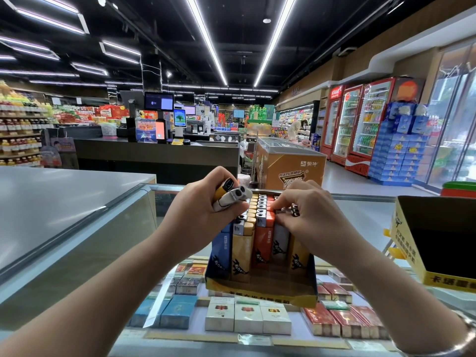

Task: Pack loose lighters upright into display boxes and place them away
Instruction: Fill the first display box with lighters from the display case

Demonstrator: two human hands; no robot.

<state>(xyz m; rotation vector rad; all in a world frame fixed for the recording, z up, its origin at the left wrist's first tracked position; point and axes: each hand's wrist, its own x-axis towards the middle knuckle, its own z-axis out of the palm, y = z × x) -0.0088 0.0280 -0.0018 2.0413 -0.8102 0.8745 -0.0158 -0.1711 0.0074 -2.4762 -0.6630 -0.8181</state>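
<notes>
In the lower middle of the frame your display box (260, 296) is blue with a yellow front edge and dark lettering. Its lighters (257, 240) are blue, yellow, orange and white, each with a black animal print. At right your second box (412, 256) is yellow outside, black inside.
</notes>
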